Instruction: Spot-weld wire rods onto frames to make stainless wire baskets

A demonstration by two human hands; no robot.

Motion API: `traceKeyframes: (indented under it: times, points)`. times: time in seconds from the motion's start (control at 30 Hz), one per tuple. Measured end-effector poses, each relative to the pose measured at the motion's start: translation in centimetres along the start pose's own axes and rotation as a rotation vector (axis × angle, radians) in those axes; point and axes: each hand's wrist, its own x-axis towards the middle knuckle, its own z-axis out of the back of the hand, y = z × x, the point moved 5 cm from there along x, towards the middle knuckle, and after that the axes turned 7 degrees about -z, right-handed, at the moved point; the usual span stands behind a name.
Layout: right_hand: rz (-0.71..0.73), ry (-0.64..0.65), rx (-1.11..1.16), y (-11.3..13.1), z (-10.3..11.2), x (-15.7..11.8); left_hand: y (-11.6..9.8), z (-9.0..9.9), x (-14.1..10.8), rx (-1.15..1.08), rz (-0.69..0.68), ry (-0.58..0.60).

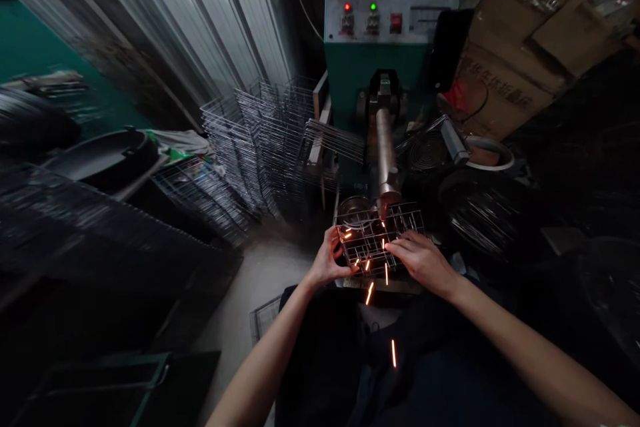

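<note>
A small wire rack sits under the upper arm of a spot welder, its wires crossing in a grid. Orange sparks fly from the rack toward my lap. My left hand grips the rack's left end, with thumb and fingers around the edge wires. On the right side, my right hand has its fingers pressed together at the rack's wires; whether a loose wire is pinched there is too small to tell. The lower electrode is mostly hidden behind the rack.
Stacked wire grids stand left of the welder. The control panel has a red and a green light lit. At right are a dark basin of wire pieces and a cardboard box. A black pan lies at left.
</note>
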Motion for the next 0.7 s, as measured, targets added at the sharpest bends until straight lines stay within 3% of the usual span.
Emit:
traceKeyframes:
  times: [0.53,0.7]
  points:
    - [-0.198,-0.248,-0.188,-3.2,-0.3,3.2,1.1,2.0,3.4,-0.032,0.101,-0.126]
    - [-0.230,-0.259,-0.051,-3.8,0.0,4.0,1.0,2.6,5.1,-0.058,0.101,-0.148]
